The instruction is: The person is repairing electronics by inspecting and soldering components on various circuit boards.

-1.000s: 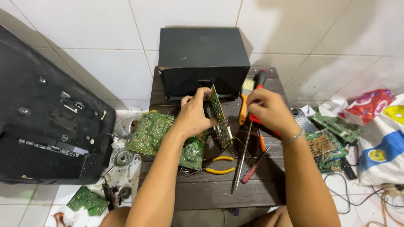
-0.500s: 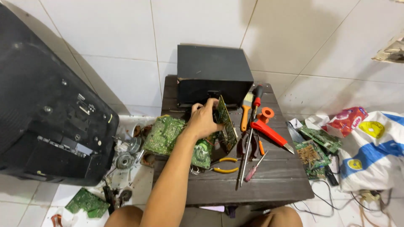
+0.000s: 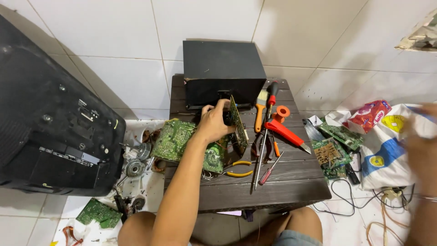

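Note:
My left hand point(image 3: 214, 124) grips a green circuit board point(image 3: 238, 125) and holds it upright on edge on the dark wooden table point(image 3: 255, 187), just in front of a black box point(image 3: 223, 73). My right hand point(image 3: 421, 146) is far out to the right, blurred, over a white and blue plastic bag point(image 3: 387, 150); whether it holds anything cannot be told. A larger green circuit board point(image 3: 175, 139) lies flat at the table's left edge, under my left forearm.
Tools lie right of the upright board: a paintbrush point(image 3: 260, 109), a red-handled screwdriver point(image 3: 269, 123), an orange-red solder sucker point(image 3: 284, 132), yellow-handled pliers point(image 3: 239, 168). A black television back cover point(image 3: 45, 123) leans at left. More boards point(image 3: 334, 146) and cables lie on the tiled floor.
My right hand left the tools on the table and swung out to the right over the bag. The view shifted rightward. My left hand keeps the board upright.

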